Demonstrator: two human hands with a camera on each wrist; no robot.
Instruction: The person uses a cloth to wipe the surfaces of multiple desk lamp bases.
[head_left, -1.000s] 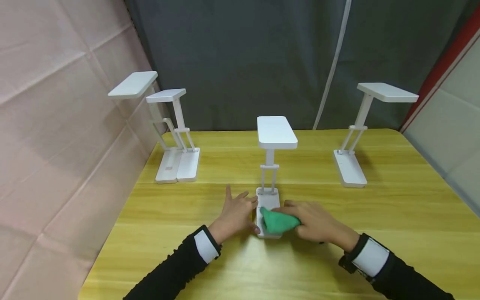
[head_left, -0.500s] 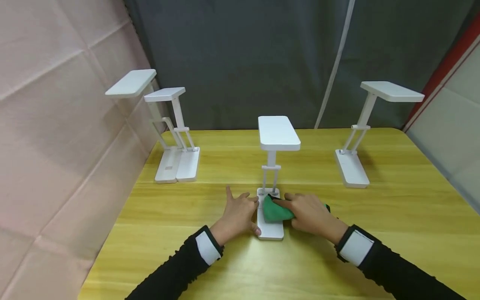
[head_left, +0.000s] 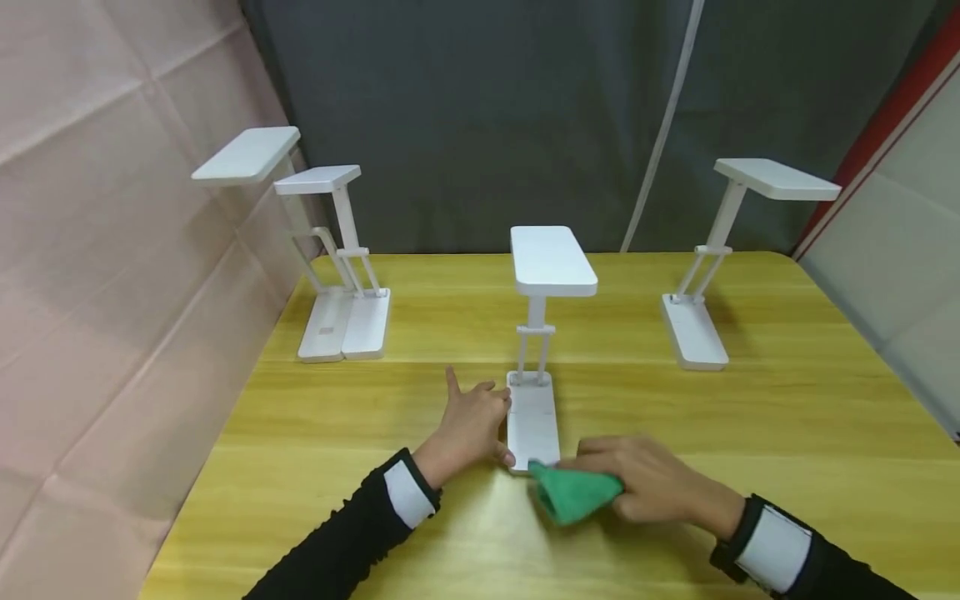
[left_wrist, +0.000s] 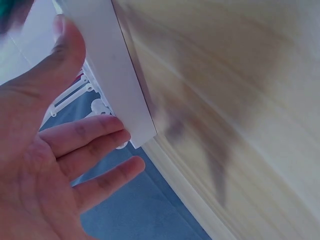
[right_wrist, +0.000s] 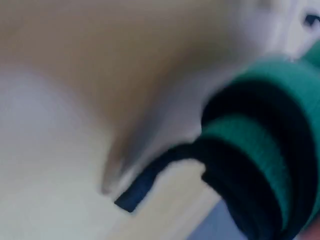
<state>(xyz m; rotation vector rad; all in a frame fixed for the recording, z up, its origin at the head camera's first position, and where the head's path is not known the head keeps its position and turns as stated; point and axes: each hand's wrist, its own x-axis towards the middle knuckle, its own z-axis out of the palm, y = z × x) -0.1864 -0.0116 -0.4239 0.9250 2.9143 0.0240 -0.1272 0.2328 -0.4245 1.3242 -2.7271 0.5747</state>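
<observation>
The middle lamp (head_left: pixel 536 315) is being touched on its left by the spread left hand (head_left: pixel 465 429); by its near end, a cloth (head_left: pixel 576 493) is being gripped by the right hand (head_left: pixel 648 479).

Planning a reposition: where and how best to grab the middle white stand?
Probably by the base, pinching its long edges from left and right: it lies flat, those edges are straight, and the slim upright rises from the far end. The left hand touches the left edge; the right hand should put down the green cloth first.
</observation>
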